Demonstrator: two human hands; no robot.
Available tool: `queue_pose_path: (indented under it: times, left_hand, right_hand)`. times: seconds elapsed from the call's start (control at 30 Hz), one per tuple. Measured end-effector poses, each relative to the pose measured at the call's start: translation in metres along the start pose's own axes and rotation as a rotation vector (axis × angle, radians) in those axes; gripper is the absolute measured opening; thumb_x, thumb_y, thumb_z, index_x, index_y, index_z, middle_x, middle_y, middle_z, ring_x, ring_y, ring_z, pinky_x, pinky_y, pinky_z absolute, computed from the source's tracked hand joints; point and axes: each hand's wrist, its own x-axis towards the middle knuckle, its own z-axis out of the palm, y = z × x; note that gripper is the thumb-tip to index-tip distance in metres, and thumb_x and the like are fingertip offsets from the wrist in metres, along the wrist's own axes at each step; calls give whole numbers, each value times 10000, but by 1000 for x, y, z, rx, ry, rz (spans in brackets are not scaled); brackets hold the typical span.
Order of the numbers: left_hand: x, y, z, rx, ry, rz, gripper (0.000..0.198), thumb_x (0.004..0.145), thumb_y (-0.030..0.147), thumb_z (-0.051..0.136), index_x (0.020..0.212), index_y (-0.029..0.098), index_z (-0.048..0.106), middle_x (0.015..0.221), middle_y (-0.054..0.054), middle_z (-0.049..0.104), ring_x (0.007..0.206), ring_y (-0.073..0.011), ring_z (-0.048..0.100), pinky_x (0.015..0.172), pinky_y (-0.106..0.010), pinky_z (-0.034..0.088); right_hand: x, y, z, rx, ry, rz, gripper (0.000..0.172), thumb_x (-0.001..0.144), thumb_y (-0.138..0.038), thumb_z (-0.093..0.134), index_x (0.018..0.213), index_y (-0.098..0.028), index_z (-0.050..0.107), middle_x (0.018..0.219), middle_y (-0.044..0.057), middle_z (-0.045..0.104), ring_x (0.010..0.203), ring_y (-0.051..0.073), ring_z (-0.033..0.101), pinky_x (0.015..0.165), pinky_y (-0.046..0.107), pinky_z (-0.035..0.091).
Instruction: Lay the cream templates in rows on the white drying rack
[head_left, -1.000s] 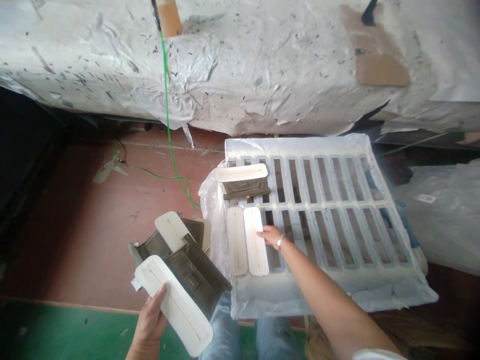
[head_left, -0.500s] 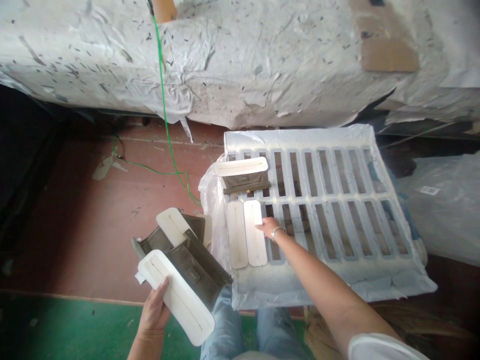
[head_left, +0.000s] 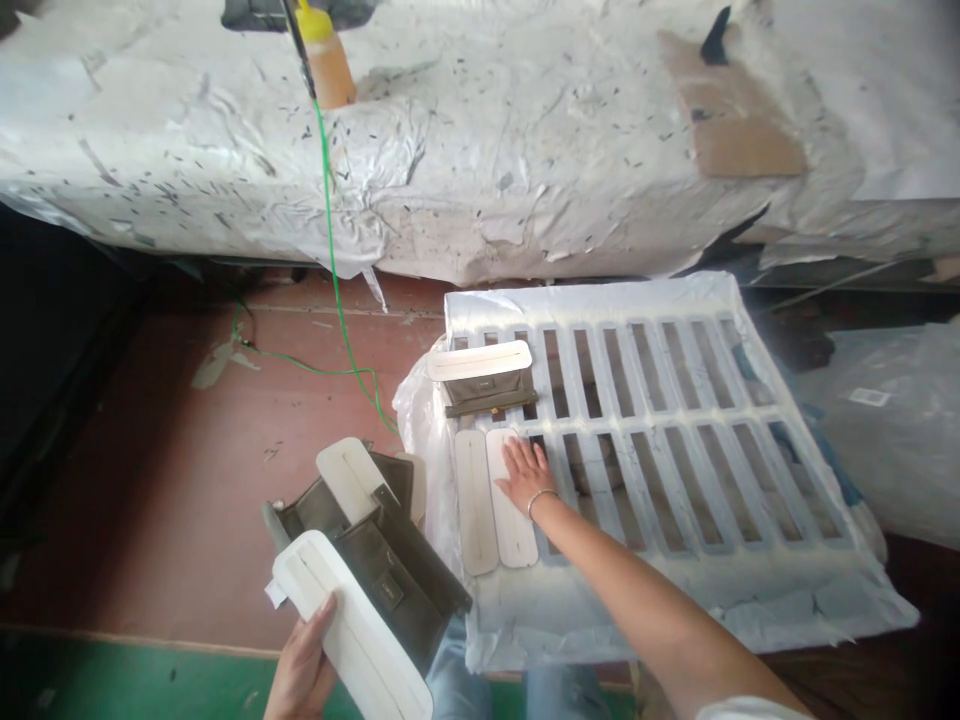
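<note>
My left hand (head_left: pixel 304 655) grips a stack of dark olive bag pieces (head_left: pixel 390 575), each with a white rounded oblong panel (head_left: pixel 352 620) carrying a thin line down its middle. The thumb lies over the top panel; the other fingers are mostly hidden beneath. My right hand (head_left: pixel 523 478) rests palm down with fingers spread on a white oblong panel (head_left: pixel 516 535) lying over the slotted frame. Beside it, to the left, lies a similar panel (head_left: pixel 474 505). Above these, another olive piece (head_left: pixel 491 390) with its white panel (head_left: pixel 480 360) sits on the frame.
The white slotted plastic frame (head_left: pixel 690 425) is wrapped in film. Behind it, a paper-covered table (head_left: pixel 487 215) bears scraps, cardboard (head_left: pixel 742 130) and a yellow-capped bottle (head_left: pixel 330 70). A green cord (head_left: pixel 330 210) hangs to the reddish floor (head_left: pixel 165 450). Clear plastic (head_left: pixel 892 430) lies at right.
My right hand has gone from holding the panel's right edge to lying flat on its upper part. My left hand keeps its stack. The view has tilted up slightly.
</note>
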Motion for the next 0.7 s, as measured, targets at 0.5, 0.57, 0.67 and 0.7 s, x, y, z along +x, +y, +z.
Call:
queue_pose_path:
  times: [0.5, 0.57, 0.67, 0.7]
  left_hand:
    - [-30, 24, 34, -91, -273, 42, 539, 615, 298, 788, 1035, 58, 550, 838, -151, 671, 736, -263, 654, 754, -388, 541]
    - [-29, 19, 41, -97, -315, 45, 532, 635, 307, 776, 1040, 51, 545, 857, -155, 671, 774, -269, 654, 773, -393, 533]
    - [-30, 9, 58, -98, -361, 60, 502, 702, 299, 729, 1095, 52, 536, 912, -151, 668, 845, -265, 647, 824, -389, 512]
    - [-31, 5, 65, -95, -375, 73, 482, 727, 289, 708, 1111, 54, 536, 930, -150, 666, 875, -263, 641, 846, -386, 502]
  right_hand:
    - [-90, -41, -52, 524, 428, -45, 342, 895, -279, 344, 1146, -134, 526, 1109, 144, 593, 1004, 212, 585, 854, 393, 509]
    - [-88, -69, -102, 593, 523, -255, 303, 899, -274, 394, 1165, -161, 482, 1055, 112, 592, 940, 166, 594, 817, 326, 529]
    - [-95, -115, -143, 529, 519, -425, 449, 837, -337, 532, 1226, -141, 422, 1124, 134, 548, 1061, 205, 535, 874, 354, 518]
    - [-100, -127, -145, 506, 504, -432, 507, 807, -357, 572, 1233, -131, 415, 1131, 144, 539, 1070, 222, 523, 879, 371, 516]
